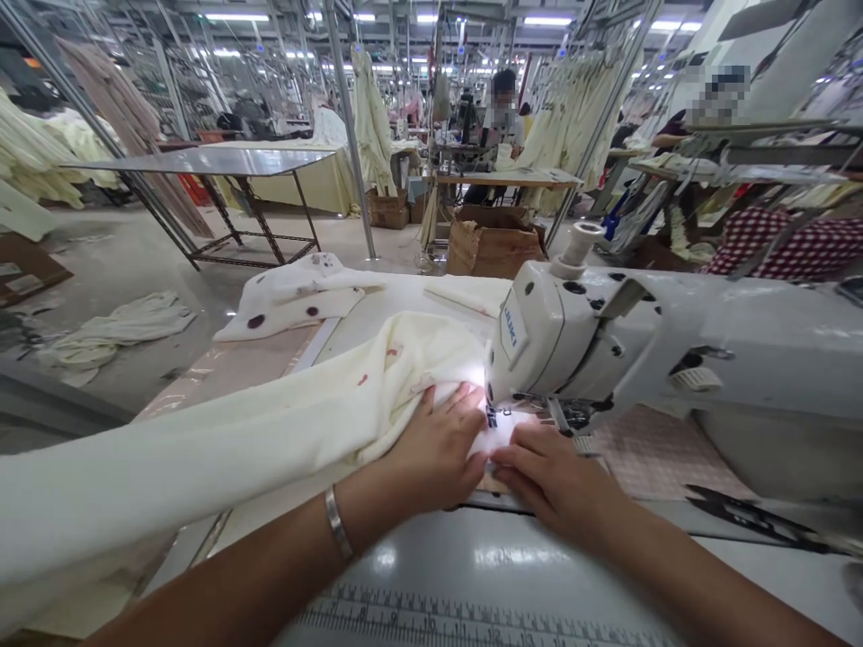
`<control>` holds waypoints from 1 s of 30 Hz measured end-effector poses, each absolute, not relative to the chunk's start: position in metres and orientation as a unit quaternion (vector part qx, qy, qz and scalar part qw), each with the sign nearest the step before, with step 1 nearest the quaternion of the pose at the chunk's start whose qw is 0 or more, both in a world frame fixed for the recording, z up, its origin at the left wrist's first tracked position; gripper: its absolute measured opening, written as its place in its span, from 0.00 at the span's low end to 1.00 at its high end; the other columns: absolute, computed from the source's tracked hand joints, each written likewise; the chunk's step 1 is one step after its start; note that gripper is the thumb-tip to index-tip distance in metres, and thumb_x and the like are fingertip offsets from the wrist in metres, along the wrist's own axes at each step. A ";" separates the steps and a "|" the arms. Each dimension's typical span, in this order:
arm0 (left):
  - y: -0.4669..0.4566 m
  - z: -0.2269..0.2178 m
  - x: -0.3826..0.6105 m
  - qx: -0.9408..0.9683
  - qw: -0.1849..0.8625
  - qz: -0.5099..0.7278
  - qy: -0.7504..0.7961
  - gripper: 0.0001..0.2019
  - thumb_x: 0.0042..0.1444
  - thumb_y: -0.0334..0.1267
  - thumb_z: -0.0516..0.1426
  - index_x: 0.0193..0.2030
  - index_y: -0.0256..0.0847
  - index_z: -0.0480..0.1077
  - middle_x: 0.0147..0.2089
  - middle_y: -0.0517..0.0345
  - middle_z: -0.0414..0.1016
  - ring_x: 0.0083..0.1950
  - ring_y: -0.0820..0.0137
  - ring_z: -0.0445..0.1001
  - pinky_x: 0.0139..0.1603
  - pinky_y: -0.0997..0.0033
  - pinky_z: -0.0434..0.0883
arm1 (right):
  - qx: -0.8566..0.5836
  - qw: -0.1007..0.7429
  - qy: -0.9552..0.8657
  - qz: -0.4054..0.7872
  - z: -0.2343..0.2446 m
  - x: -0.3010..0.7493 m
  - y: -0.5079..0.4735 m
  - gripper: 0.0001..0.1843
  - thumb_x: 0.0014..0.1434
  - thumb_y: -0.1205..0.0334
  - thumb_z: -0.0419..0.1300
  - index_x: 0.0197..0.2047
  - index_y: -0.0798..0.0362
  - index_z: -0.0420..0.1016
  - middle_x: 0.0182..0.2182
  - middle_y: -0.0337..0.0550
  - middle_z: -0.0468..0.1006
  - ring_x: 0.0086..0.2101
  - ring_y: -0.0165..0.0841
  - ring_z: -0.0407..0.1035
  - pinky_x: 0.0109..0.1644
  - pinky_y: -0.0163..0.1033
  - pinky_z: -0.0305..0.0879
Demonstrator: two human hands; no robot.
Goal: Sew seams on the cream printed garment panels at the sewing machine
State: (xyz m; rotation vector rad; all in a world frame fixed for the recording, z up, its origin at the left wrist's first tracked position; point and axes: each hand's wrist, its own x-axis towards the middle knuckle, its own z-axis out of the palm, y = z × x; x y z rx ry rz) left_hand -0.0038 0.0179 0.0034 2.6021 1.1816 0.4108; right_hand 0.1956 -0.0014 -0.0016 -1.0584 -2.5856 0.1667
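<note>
Cream fabric [270, 418] with a few small reddish marks trails from the left up to the needle of a white sewing machine [546, 337]. My left hand [431, 454] lies over the fabric just left of the presser foot [492, 416], fingers bent and thumb drawn in at the fabric's edge. Close by on the right, my right hand [553, 467] has its thumb and forefinger together on the same edge. A bright lamp shines on the stitching spot. The fabric under my fingers is partly hidden.
A white piece with dark spots [289, 301] lies at the table's far left. Black thread snips [755, 517] rest at the right; a printed ruler [472, 620] runs along the front edge. Beyond are a metal-topped table [209, 162], a cardboard box [495, 243] and people working.
</note>
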 end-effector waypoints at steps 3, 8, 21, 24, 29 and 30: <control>0.009 0.002 -0.005 0.902 0.118 0.142 0.389 0.09 0.58 0.36 0.48 0.45 0.38 0.62 0.61 0.44 0.60 0.67 0.55 0.48 0.62 0.39 0.46 | -0.366 0.176 -0.910 0.077 -0.002 0.194 -0.008 0.11 0.64 0.64 0.49 0.38 0.51 0.72 0.28 0.41 0.69 0.32 0.34 0.62 0.37 0.40 0.56; 0.006 0.001 -0.004 0.905 0.086 0.161 0.383 0.09 0.62 0.35 0.45 0.42 0.38 0.64 0.58 0.44 0.61 0.63 0.57 0.54 0.60 0.43 0.51 | -0.378 0.203 -0.898 0.095 -0.004 0.193 -0.013 0.11 0.63 0.64 0.49 0.36 0.51 0.73 0.29 0.41 0.70 0.33 0.34 0.61 0.37 0.42 0.55; 0.014 -0.011 -0.005 0.925 0.066 0.205 0.312 0.08 0.60 0.30 0.50 0.35 0.41 0.69 0.39 0.60 0.70 0.40 0.71 0.65 0.53 0.61 0.59 | -0.506 0.289 -0.805 0.109 -0.010 0.216 0.008 0.18 0.64 0.54 0.48 0.34 0.51 0.76 0.30 0.44 0.78 0.33 0.38 0.73 0.35 0.42 0.70; 0.016 -0.011 -0.005 0.914 0.083 0.235 0.319 0.10 0.62 0.34 0.49 0.33 0.40 0.69 0.38 0.60 0.71 0.39 0.71 0.66 0.56 0.58 0.56 | -0.495 0.256 -0.827 0.073 -0.010 0.220 0.004 0.17 0.61 0.50 0.51 0.40 0.51 0.76 0.35 0.48 0.77 0.41 0.45 0.71 0.45 0.53 0.66; 0.032 -0.009 0.000 0.902 0.089 0.235 0.350 0.08 0.61 0.35 0.53 0.32 0.40 0.70 0.38 0.59 0.72 0.40 0.70 0.68 0.54 0.58 0.59 | -0.491 0.229 -0.840 0.022 -0.008 0.223 0.006 0.13 0.62 0.53 0.51 0.37 0.46 0.75 0.33 0.48 0.76 0.39 0.45 0.69 0.43 0.54 0.64; 0.036 -0.007 0.001 0.901 0.083 0.225 0.361 0.08 0.60 0.35 0.53 0.32 0.39 0.71 0.37 0.59 0.71 0.39 0.70 0.68 0.51 0.60 0.61 | -0.490 0.226 -0.842 0.011 -0.009 0.222 0.008 0.13 0.63 0.54 0.51 0.37 0.46 0.75 0.32 0.48 0.76 0.38 0.45 0.69 0.43 0.53 0.63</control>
